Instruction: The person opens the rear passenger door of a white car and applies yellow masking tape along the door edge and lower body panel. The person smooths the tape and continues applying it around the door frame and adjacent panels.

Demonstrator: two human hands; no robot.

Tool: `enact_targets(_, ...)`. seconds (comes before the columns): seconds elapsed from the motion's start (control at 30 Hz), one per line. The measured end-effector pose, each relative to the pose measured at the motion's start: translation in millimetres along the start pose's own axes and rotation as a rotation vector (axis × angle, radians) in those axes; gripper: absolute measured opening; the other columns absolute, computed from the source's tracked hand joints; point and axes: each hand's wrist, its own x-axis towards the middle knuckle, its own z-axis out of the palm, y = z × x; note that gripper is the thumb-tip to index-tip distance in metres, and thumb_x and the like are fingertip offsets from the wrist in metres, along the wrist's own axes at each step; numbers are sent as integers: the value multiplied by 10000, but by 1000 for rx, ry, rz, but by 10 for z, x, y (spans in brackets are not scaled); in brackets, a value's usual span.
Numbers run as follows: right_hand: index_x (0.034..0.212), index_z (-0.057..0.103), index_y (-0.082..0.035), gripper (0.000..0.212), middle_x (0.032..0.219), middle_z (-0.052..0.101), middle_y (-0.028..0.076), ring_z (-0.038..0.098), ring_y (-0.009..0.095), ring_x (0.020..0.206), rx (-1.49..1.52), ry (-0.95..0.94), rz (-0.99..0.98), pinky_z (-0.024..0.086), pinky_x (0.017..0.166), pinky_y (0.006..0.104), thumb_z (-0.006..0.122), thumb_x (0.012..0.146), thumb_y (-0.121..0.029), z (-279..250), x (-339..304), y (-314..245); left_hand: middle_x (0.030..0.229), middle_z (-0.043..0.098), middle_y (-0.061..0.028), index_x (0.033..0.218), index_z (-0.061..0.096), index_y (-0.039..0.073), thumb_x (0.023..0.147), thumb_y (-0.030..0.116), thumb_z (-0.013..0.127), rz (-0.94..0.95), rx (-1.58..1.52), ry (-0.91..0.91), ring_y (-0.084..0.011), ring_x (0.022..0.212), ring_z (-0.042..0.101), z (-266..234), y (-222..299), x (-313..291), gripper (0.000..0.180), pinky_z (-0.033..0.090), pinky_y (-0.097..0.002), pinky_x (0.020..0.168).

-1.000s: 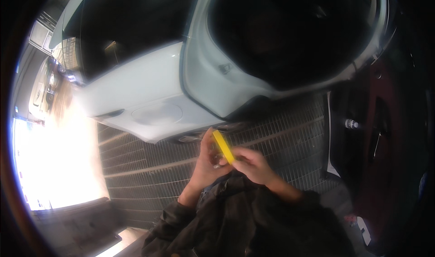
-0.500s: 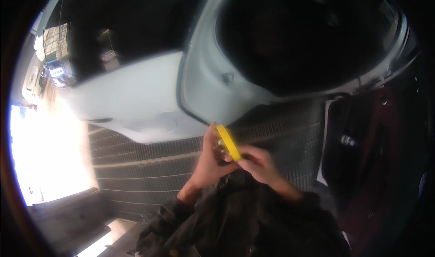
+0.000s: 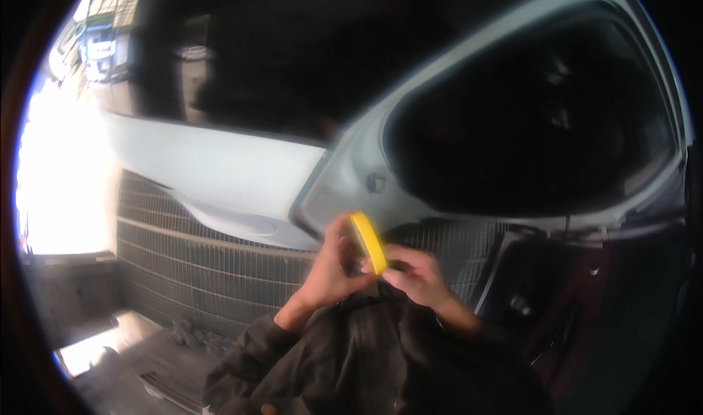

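Observation:
A roll of yellow tape [image 3: 368,242] is held up in front of my chest, its outer edge facing me. My left hand [image 3: 326,268] grips it from the left, thumb low and fingers around its far side. The fingers of my right hand [image 3: 417,274] pinch at the roll's lower right edge, perhaps on the tape's end, which is too blurred to make out. Just beyond the roll lies the pale car body [image 3: 344,184], at the corner beside a door opening.
A pale car panel [image 3: 220,162] with dark glass above it stretches to the left. The opening [image 3: 527,122] at the right is dark inside. Below runs a dark slatted grating [image 3: 198,247]. A dark red and black panel [image 3: 564,298] stands at the right, and a grey bench-like surface [image 3: 73,287] at the lower left.
My view has turned, so the car opening and panels sit differently. Both hands stay on the tape roll, which appears slightly lower; the right fingers remain at its lower edge.

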Motion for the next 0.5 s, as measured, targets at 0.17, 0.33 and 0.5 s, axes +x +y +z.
enact_targets(0.17, 1127, 704, 34, 276, 1143, 753, 138, 715, 276, 1106, -258, -226, -206, 534, 1021, 373, 606, 870, 10, -429, 256, -5, 1617, 299, -189, 1659, 44, 183, 764, 96, 906, -55, -486, 196, -353, 1369, 522, 297, 35, 16, 1245, 502, -496, 1095)
enact_targets(0.33, 1158, 693, 38, 316, 1108, 752, 147, 723, 265, 1066, -236, -564, -94, 544, 994, 375, 595, 862, -9, -810, 359, -179, 1605, 313, -180, 1653, 93, 151, 753, 61, 872, -6, -411, 489, -348, 1408, 478, 912, -40, -29, 1194, 484, -507, 1116)
enact_targets(0.5, 1190, 680, 63, 288, 1072, 750, 97, 705, 163, 1002, -66, -729, 199, 575, 892, 291, 578, 948, -55, -799, 349, -160, 1603, 316, -177, 1654, 90, 153, 723, 19, 856, 48, -215, 812, -335, 1393, 482, 1477, -113, -262, 1213, 499, -500, 1104)
